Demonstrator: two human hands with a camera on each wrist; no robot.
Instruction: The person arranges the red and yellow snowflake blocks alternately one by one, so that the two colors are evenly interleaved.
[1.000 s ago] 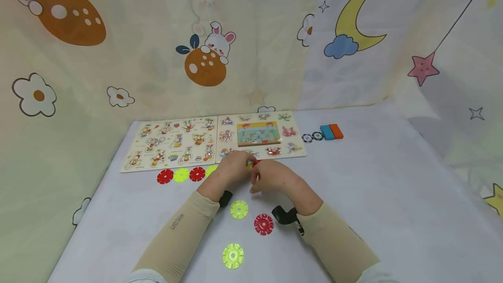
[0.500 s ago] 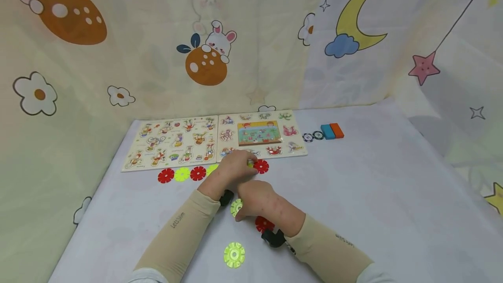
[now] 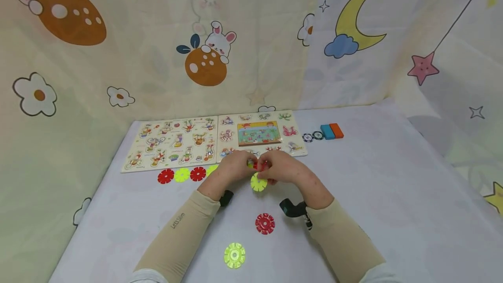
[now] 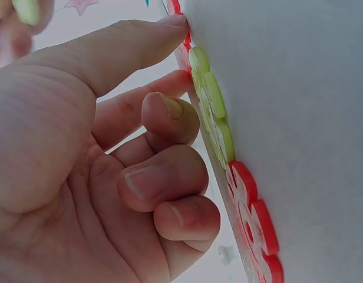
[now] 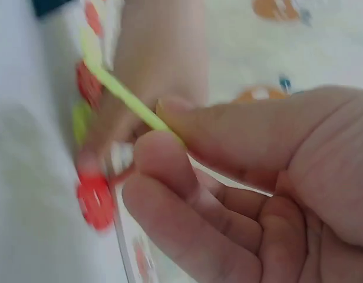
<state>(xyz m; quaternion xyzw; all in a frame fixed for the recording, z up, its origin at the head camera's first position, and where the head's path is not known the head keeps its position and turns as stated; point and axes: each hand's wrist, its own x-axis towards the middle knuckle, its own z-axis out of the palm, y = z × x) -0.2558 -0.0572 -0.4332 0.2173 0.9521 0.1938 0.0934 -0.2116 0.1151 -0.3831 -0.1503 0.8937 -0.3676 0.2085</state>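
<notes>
In the head view my right hand (image 3: 280, 167) pinches a yellow-green snowflake disc (image 3: 258, 182) between thumb and fingers, raised off the cloth; the right wrist view shows this disc (image 5: 128, 99) edge-on. My left hand (image 3: 235, 167) is at the right end of a row of red and yellow-green discs. Its thumb and index finger pinch the edges of a red disc (image 4: 185, 42), other fingers curled. Nearer in the row are a yellow-green disc (image 4: 214, 106) and a red disc (image 4: 252, 218). The left hand hides part of the row in the head view.
A loose red disc (image 3: 265, 223) and a yellow-green disc (image 3: 234, 255) lie nearer me. Behind the row are two picture puzzle boards (image 3: 173, 143). Two black-and-white chips (image 3: 318, 135), a blue block (image 3: 327, 132) and an orange block (image 3: 336, 130) stand at the back right.
My right hand went down to the nearer yellow-green disc, picked it up and brought it forward beside the row's right end. My left hand stayed in place.
</notes>
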